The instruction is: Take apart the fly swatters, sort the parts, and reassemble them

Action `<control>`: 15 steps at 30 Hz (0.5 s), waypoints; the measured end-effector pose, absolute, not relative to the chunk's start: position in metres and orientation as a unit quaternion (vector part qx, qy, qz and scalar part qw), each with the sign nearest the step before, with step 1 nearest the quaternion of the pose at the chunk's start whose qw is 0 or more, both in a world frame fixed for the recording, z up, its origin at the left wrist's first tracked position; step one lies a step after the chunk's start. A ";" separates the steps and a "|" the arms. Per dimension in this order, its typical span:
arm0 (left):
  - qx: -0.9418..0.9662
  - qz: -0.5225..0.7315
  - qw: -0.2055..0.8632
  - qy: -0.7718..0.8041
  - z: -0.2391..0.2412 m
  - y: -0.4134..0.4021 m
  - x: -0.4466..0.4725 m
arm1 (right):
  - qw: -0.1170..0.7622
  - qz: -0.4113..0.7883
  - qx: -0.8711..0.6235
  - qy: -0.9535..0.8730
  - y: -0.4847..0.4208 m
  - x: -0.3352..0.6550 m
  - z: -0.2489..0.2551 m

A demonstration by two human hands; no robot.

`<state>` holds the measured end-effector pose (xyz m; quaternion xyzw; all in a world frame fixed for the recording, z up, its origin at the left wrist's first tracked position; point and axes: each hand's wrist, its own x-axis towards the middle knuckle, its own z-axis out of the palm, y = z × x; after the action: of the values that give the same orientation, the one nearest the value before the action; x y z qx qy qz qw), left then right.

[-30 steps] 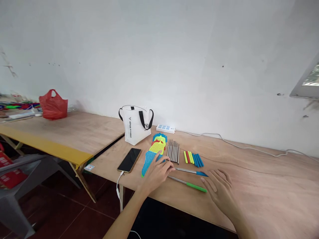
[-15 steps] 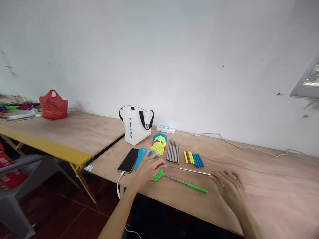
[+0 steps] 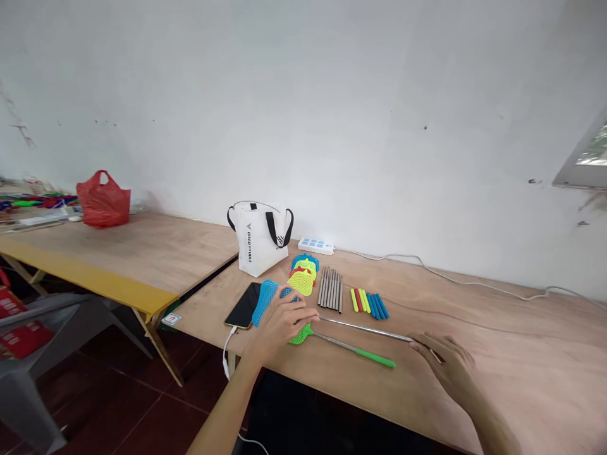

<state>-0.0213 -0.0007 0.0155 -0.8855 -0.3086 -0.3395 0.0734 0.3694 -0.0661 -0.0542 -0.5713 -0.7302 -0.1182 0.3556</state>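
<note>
My left hand (image 3: pixel 284 319) is closed on a fly swatter, near where its blue mesh head (image 3: pixel 263 302) meets the thin metal rod (image 3: pixel 363 327). Thumb and fingers of my right hand (image 3: pixel 448 363) pinch the rod's far end. The rod stretches nearly level between both hands, low over the table. Just in front of it lies a second swatter with a green mesh head (image 3: pixel 300 335), a metal shaft and a green grip (image 3: pixel 374 357); my left hand partly covers that head.
Behind the rod lie metal tubes (image 3: pixel 331 291), coloured grips (image 3: pixel 370 304) and a stack of mesh heads (image 3: pixel 303 275). A phone (image 3: pixel 243 305) on a cable is at the left. A white bag (image 3: pixel 260 243) and a power strip (image 3: pixel 315 246) stand near the wall.
My right hand has moved right and slightly toward me along with the rod's end, so more rod shows between my hands. My left hand stays nearly in place; the blue head has tilted slightly.
</note>
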 end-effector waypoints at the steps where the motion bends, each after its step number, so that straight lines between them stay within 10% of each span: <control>1: -0.887 -0.341 0.073 -0.302 0.014 -0.003 -0.016 | 0.358 -0.118 -0.565 -0.734 -0.067 0.363 -0.052; 15: -0.898 -0.362 0.059 -0.245 -0.001 -0.017 0.022 | 0.308 -0.173 -0.555 -0.753 -0.087 0.255 -0.029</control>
<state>0.0224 -0.0171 -0.0012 -0.8976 -0.2448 -0.3620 0.0588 0.2549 -0.0871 -0.0288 -0.5550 -0.7531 -0.1731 0.3079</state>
